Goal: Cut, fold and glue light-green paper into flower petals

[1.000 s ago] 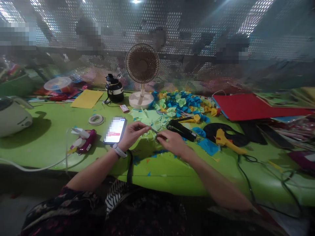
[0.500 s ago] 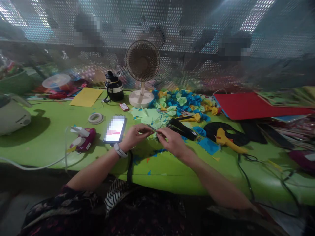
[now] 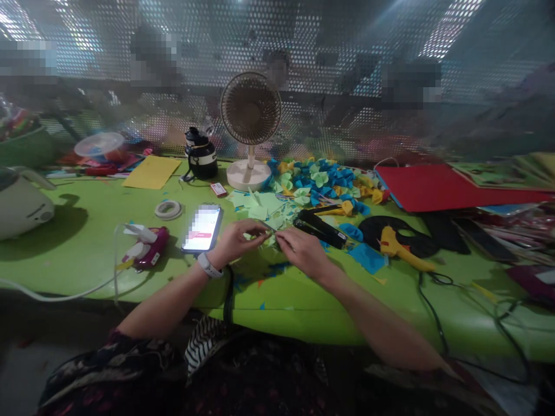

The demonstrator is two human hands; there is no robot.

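Note:
Between my two hands is a small, thin piece of folded green paper, partly hidden by the fingers. My left hand, with a watch at the wrist, pinches it from the left. From the right, my right hand has its thumb and fingers closed on the same piece. Just beyond the hands lie pale green paper pieces and a heap of blue, green and yellow folded paper flowers. A black stapler lies beside my right hand, and a lit phone beside my left.
A fan and a black bottle stand at the back. To the right are a yellow glue gun with its cable and red sheets. On the left are a tape roll, a purple power strip and a kettle.
Both hands stay almost in place over the table, still pinching the small paper. The right hand's fingers have shifted slightly.

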